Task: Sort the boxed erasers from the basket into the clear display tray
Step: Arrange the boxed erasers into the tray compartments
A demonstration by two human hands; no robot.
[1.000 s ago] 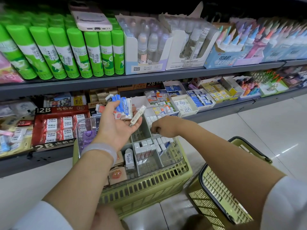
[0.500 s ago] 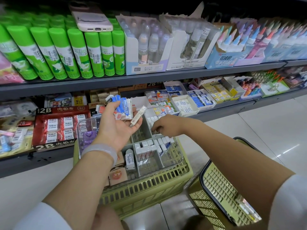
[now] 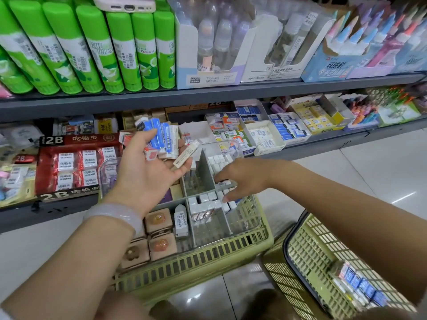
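- Red retail pack of erasers [image 3: 69, 167] on the lower shelf at 9 o'clock: reads "2B" top and bottom, plus Chinese characters; white inner labels too small to read.
- Green glue sticks [image 3: 92, 49] on the upper shelf at 11 o'clock: "GLUE STICK" partly legible.
- White-and-lilac cardboard display box [image 3: 208, 75] at 12 o'clock: "bbY" and "Molandi" on the front lip. Blue box at 1 o'clock has Chinese print only.
- Pink-cased phone [image 3: 126, 3] lies on top of the glue sticks, port end facing the camera.
- Left hand [image 3: 147, 172]: palm up, raised over the tray's far-left part, fingers half curled and cradling a bunch of small boxed erasers [image 3: 161, 139], blue-white and red-white; one long beige boxed eraser [image 3: 186, 153] lies across the fingertips. Pale bangle on the wrist.
- Right hand [image 3: 242, 179]: palm down, reaching in from 3 o'clock, fingers spread and extended onto the white boxed erasers [image 3: 208, 199] in the tray's right-middle compartment; whether it pinches one, cannot tell.
- Clear plastic display tray with grey dividers [image 3: 205, 172] sits on an olive-green slatted plastic basket [image 3: 196, 257] at centre.
- Near-left compartments hold tan square boxes with orange tops [image 3: 159, 220]; one white upright labelled eraser beside them.
- Second olive-green basket [image 3: 323, 262] at 5 o'clock, more blue-white boxed erasers inside.
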